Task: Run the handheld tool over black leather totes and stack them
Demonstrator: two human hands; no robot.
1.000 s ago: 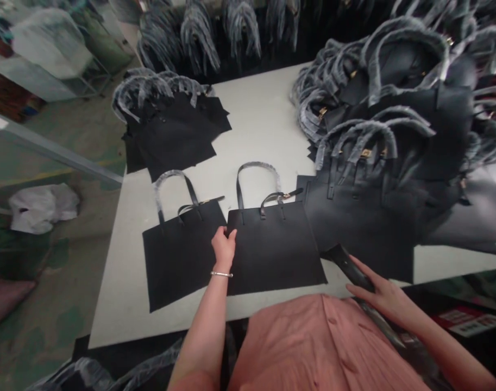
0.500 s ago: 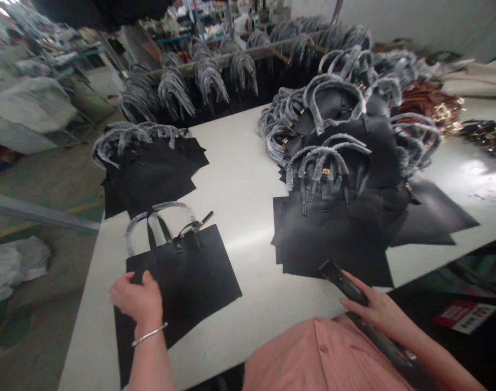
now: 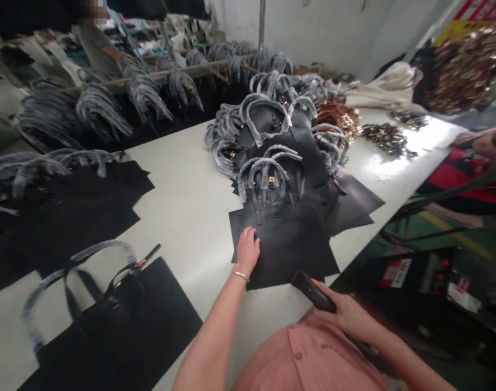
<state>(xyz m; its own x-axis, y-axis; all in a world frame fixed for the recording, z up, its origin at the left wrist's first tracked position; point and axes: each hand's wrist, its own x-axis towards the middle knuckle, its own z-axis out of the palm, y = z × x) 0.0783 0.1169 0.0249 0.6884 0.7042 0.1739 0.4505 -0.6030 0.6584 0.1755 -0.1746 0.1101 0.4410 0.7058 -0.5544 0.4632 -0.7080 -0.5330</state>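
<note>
My left hand (image 3: 248,251), with a bracelet at the wrist, rests at the left part of the top black bag panel (image 3: 296,244) of the right pile. Its fingers are bent; whether they grip the panel is not clear. My right hand (image 3: 345,310) is closed on a black handheld tool (image 3: 313,293) just below that pile's front edge. At the lower left a black bag panel (image 3: 125,320) with wrapped handles lies on the white table (image 3: 178,190), apart from both hands.
Black panels with wrapped handles (image 3: 68,206) are stacked at the left. Behind the table stands a rack of wrapped handles (image 3: 145,98). Brown pieces and metal fittings (image 3: 386,138) lie at the back right. A person's arm (image 3: 482,142) shows at the right edge.
My left hand has left the lower-left panel and moved right to the right pile. The view has turned right. My right hand still holds the tool.
</note>
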